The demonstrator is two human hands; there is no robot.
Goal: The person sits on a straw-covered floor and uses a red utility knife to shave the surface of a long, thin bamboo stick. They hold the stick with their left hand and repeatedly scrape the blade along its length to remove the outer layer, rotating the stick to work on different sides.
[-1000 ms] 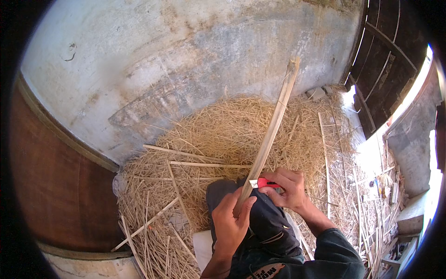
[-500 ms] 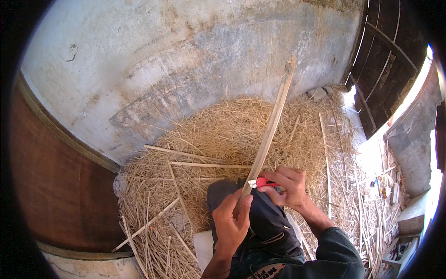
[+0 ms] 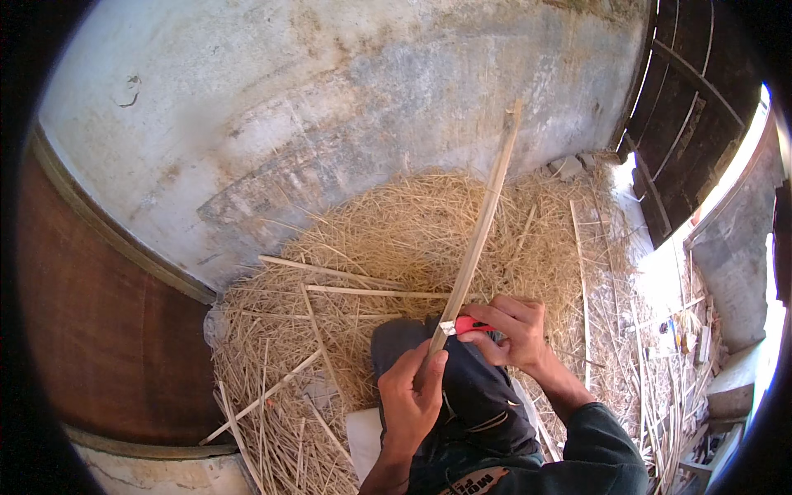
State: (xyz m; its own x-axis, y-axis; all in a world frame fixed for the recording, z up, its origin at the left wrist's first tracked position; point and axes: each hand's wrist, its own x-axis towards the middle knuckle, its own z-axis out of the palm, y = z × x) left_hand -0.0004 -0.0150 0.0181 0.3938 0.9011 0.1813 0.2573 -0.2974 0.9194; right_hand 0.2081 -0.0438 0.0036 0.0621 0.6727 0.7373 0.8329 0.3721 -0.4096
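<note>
A long, narrow bamboo strip (image 3: 483, 219) slants up and away from my lap, its far end in front of the wall. My left hand (image 3: 412, 386) is closed round its near end, thumb along the side. In my right hand (image 3: 516, 332) is a red utility knife (image 3: 472, 324), gripped between thumb and fingers. The pale blade end of the knife lies against the strip, just beyond my left fingers. Both hands are above my dark trousers. How deep the blade sits in the strip cannot be made out.
Thin shavings and straw-like slivers (image 3: 396, 223) are heaped against the stained wall (image 3: 330, 107). Several loose strips (image 3: 272, 398) lie to the left. A brown door panel (image 3: 107, 313) is at far left, dark wooden boards (image 3: 685, 107) at upper right.
The strip has turned slightly about its length, and its far end now looks narrower. Both hands keep nearly the same place and hold.
</note>
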